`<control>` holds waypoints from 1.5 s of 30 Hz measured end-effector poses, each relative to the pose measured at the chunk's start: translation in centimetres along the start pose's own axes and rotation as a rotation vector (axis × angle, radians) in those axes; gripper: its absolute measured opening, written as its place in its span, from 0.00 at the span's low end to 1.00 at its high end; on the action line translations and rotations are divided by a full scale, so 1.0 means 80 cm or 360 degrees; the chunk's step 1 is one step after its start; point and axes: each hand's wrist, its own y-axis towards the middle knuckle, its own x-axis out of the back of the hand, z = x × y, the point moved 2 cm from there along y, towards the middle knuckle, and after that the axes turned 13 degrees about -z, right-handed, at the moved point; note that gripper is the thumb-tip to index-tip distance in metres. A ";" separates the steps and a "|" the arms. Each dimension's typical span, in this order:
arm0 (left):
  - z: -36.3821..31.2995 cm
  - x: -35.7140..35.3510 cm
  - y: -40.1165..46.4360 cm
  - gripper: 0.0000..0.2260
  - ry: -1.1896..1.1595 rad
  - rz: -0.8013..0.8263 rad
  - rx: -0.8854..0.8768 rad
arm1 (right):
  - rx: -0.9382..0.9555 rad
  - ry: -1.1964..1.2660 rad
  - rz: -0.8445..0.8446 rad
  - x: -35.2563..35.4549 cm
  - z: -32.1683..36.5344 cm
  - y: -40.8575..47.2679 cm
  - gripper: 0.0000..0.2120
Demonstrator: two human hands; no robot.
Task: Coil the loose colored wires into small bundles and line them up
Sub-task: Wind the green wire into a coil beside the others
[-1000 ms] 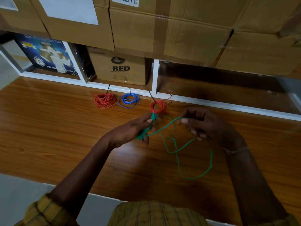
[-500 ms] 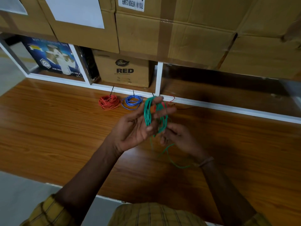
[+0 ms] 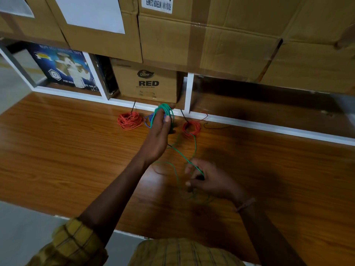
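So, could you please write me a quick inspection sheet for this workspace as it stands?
Surface: wooden desk, glossy.
Job's things: green wire partly looped round left hand's fingers, tail loose; orange bundle, red bundle and partly hidden blue bundle in a row along the back edge.
Clutter: thin black wire beside the red bundle.
Hands: left hand raised, loops on its fingers; right hand pinches the tail.
Cables: only the wires.
Surroundings: cardboard boxes stacked above; white shelf frame.

Stacked cardboard boxes (image 3: 221,35), wooden floor (image 3: 57,150)
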 end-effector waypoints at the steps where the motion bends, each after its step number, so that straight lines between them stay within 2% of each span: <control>1: 0.008 -0.001 -0.002 0.22 0.0224 0.0069 -0.0122 | 0.0024 -0.0046 -0.0050 0.005 0.005 0.000 0.09; 4: 0.021 0.001 -0.007 0.23 0.0824 0.0316 -0.0394 | 0.0102 0.0072 -0.0225 0.029 0.019 0.001 0.05; 5: 0.020 0.005 -0.009 0.22 0.0939 0.0377 -0.0384 | 0.0130 0.0153 -0.0286 0.039 0.022 0.001 0.03; 7: 0.018 0.015 -0.016 0.21 0.1004 0.0555 -0.0196 | 0.0195 0.0269 -0.0387 0.061 0.026 0.005 0.02; 9: 0.012 0.022 -0.024 0.18 0.0751 0.0797 0.0113 | 0.0210 0.0360 -0.0436 0.079 0.028 0.013 0.03; 12: -0.010 0.027 -0.030 0.12 0.0156 0.1102 0.0490 | 0.0198 0.0578 -0.0591 0.094 0.033 0.025 0.06; 15: -0.025 0.033 -0.033 0.17 -0.0312 0.1387 0.0752 | 0.0146 0.0879 -0.0787 0.102 0.031 0.040 0.10; 18: -0.035 0.036 -0.037 0.21 -0.0853 0.1580 0.0961 | 0.0013 0.0951 -0.0772 0.094 0.024 0.059 0.18; 21: -0.046 0.034 -0.038 0.22 -0.1267 0.1578 0.0964 | -0.0193 0.0670 -0.0673 0.058 0.016 0.076 0.25; 23: -0.056 0.031 -0.034 0.21 -0.1437 0.1497 0.0945 | -0.0296 0.0501 -0.0540 0.028 0.008 0.081 0.24; 25: -0.061 0.028 -0.028 0.21 -0.1468 0.1307 0.0893 | -0.0289 0.0379 -0.0415 -0.003 0.002 0.077 0.20; 27: -0.062 0.024 -0.021 0.22 -0.1460 0.1117 0.0833 | -0.0285 0.0237 -0.0305 -0.024 0.005 0.065 0.22; 30: -0.048 0.013 -0.013 0.21 -0.1425 0.0837 0.0866 | -0.0212 -0.0026 -0.0118 -0.034 0.025 0.040 0.18; 33: -0.025 0.010 -0.004 0.19 -0.1234 0.0517 0.0786 | 0.0015 -0.0410 0.0069 -0.032 0.045 0.017 0.12; 36: -0.014 0.007 -0.002 0.17 -0.0877 0.0339 0.0725 | 0.0173 -0.0564 0.0123 -0.018 0.060 -0.001 0.05; 39: -0.017 0.000 -0.013 0.17 -0.0417 0.0385 0.0617 | 0.0124 -0.0416 0.0066 0.013 0.084 -0.012 0.04; 42: -0.022 -0.005 -0.027 0.14 0.0104 0.0527 0.0270 | 0.0149 -0.0401 -0.0034 0.057 0.111 -0.012 0.03; 45: -0.025 -0.007 -0.036 0.11 0.0179 0.0740 0.0279 | 0.0166 0.0055 -0.0166 0.104 0.118 -0.005 0.05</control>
